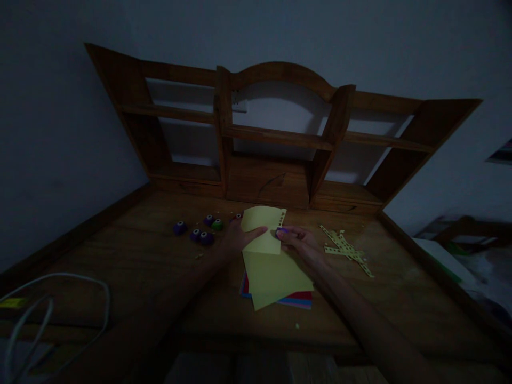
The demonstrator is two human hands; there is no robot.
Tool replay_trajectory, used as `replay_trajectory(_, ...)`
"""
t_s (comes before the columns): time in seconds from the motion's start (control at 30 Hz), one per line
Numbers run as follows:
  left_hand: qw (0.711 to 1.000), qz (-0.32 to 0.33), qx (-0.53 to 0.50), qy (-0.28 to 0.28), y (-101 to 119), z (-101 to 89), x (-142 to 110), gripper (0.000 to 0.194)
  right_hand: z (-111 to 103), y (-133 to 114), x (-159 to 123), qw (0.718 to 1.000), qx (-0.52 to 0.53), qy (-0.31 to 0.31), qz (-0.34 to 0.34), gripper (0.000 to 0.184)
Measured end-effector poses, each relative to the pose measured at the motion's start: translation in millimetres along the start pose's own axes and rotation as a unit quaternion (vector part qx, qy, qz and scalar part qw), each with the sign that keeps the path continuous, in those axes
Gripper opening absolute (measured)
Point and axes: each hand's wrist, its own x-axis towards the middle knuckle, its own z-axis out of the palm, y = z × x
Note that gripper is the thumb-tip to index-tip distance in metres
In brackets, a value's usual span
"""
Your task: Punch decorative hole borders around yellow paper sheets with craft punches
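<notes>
A sheet of yellow paper (262, 217) is raised over the desk, with a column of small punched holes along the upper part of its right edge. My left hand (237, 236) grips the sheet's left side, the thumb lying across the front and the other fingers hidden. At the right edge, just below the holes, a small purple craft punch (280, 231) sits in the closed fingers of my right hand (299, 242). Beneath lies another yellow sheet (276, 277), on top of a stack of coloured paper (298, 302) showing red, blue and lilac edges.
Left of my left hand stand several purple punches (206, 238) and a green punch (217, 224). Punched yellow paper strips (344, 246) lie crossed on the right. A wooden shelf unit (276, 136) rises behind. A white cable (106, 298) loops at the lower left.
</notes>
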Motion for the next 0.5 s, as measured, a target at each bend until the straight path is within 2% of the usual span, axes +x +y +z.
replay_trajectory(0.2, 1.0, 0.003, -0.025, 0.002, 1, -1.6, 1, 0.05, -8, -1, 5, 1.0, -0.011, 0.007, -0.027, 0.031)
replay_trajectory(0.5, 1.0, -0.005, -0.027, -0.014, -2, -2.8, 0, 0.05, -22, -4, 7, 0.996, 0.062, 0.002, -0.07, 0.029)
